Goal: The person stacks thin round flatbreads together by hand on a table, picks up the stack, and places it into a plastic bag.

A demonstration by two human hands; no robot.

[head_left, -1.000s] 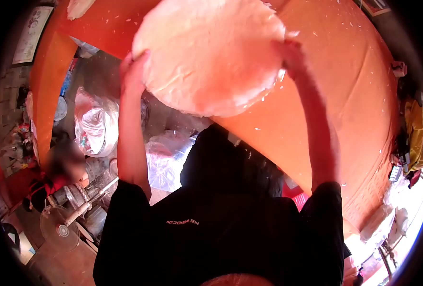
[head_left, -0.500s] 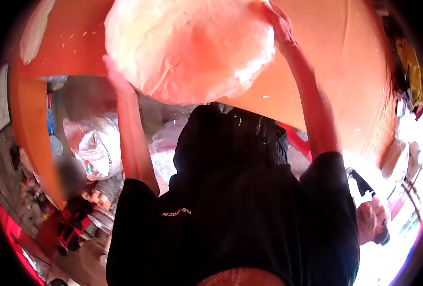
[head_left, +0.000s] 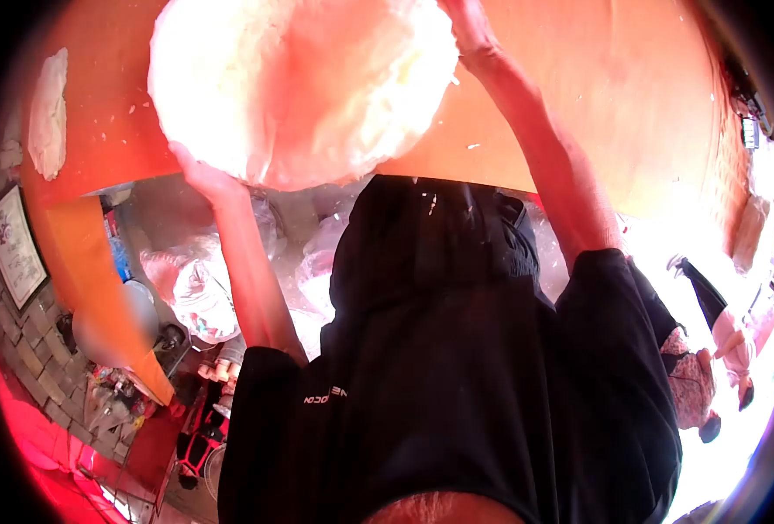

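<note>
A large, round, whitish piece (head_left: 361, 113) with an uneven, creased surface spans both my hands above the orange tabletop, near its front edge. Strong glare washes out much of it, so I cannot tell its material. My left hand (head_left: 199, 173) grips its lower left rim, the fingers partly lost in the brightness. At its upper right rim is my right hand (head_left: 471, 33), closed on the edge, with some fingers hidden by the piece and the frame's top.
The orange tabletop (head_left: 579, 105) bears small white flecks and a long whitish strip (head_left: 49, 113) at far left. Below its edge lie plastic bags (head_left: 199, 284). A framed sheet (head_left: 17, 246) stands at left. Other people (head_left: 692, 384) are at the right.
The round piece and both hands have shifted left in view, and the piece's near side looks brighter. The surroundings have shifted too, as my head has turned.
</note>
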